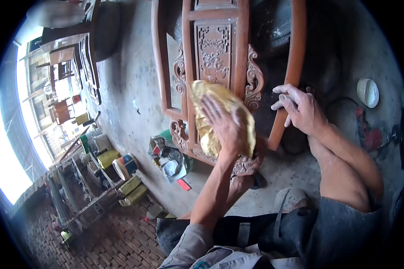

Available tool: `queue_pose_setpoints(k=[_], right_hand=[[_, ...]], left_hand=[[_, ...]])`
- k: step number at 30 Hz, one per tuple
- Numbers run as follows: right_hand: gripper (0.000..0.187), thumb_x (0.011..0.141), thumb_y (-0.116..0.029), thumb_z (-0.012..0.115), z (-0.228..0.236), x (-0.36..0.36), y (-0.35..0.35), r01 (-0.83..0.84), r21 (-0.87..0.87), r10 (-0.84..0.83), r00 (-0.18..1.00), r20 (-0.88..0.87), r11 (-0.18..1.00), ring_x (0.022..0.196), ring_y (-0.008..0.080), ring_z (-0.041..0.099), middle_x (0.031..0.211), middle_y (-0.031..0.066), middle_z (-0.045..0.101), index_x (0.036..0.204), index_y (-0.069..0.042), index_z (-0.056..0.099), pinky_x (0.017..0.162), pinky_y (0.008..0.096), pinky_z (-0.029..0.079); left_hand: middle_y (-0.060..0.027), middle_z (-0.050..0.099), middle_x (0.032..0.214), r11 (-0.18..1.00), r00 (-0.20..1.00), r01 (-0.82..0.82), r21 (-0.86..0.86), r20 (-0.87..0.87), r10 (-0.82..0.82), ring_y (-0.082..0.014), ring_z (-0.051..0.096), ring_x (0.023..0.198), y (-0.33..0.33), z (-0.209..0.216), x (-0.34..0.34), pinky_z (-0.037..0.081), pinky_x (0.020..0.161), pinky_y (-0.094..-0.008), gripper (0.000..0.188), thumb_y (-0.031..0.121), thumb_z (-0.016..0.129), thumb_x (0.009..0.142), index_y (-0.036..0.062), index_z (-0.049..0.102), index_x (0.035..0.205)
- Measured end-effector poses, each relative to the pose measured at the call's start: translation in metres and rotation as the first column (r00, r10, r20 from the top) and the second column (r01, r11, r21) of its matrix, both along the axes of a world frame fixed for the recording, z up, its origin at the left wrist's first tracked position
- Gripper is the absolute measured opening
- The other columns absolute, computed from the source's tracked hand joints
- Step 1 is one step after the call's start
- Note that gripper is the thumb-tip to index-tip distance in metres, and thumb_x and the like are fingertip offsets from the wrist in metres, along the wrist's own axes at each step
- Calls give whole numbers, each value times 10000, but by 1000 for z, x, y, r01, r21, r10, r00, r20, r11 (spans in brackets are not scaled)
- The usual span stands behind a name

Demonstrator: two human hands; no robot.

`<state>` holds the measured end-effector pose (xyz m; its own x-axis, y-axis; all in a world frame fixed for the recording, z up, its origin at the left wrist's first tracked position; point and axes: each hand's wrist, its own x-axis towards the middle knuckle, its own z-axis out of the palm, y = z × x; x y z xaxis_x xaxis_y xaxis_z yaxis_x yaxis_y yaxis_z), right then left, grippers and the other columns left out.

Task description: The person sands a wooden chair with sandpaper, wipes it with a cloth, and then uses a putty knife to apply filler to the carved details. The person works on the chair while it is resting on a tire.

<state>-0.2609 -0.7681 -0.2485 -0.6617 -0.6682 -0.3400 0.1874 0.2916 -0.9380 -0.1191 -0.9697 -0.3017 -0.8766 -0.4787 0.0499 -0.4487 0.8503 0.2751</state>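
Note:
Across the lower part of a reddish-brown carved wooden chair back (213, 45) lies a crinkled golden sheet (207, 134); I cannot tell whether it is cloth or abrasive paper. My left hand (224, 125) rests flat on top of the sheet with its fingers stretched out, pressing it against the wood. Beside the curved right-hand rail (296, 49) of the same piece is my right hand (303, 107), its fingers loosely extended and apart, holding nothing that I can see. Scrollwork brackets (254, 76) flank the carved panel.
A red power tool (370, 130) and a white bowl (367, 93) are on the concrete floor at right. Left of the chair sits an open bag (168, 154) of scraps. Farther left, a rack (83, 184) carries buckets (125, 166) near a brick floor (107, 237).

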Motion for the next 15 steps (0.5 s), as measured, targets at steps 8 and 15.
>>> queue_pose_setpoints(k=[8, 15], right_hand=[[256, 1012, -137, 454, -6, 1, 1, -18, -14, 18, 1000, 1, 1000, 547, 141, 659, 962, 141, 736, 1203, 5, 550, 534, 261, 520], [297, 1030, -197, 452, -2, -7, 1, -10, -4, 10, 996, 86, 1000, 581, 128, 665, 1012, 167, 723, 1206, 18, 555, 541, 231, 530]], left_hand=[[-341, 70, 1566, 968, 921, -205, -142, 306, 240, -457, 26, 1475, -39, 17, -7, 41, 1211, -525, 864, 535, 350, 981, -107, 101, 1503], [-339, 71, 1565, 910, 884, 183, -373, 467, 14, -452, 38, 1476, -45, 0, 49, 29, 1211, -512, 761, 453, 313, 1020, -91, 103, 1510]])
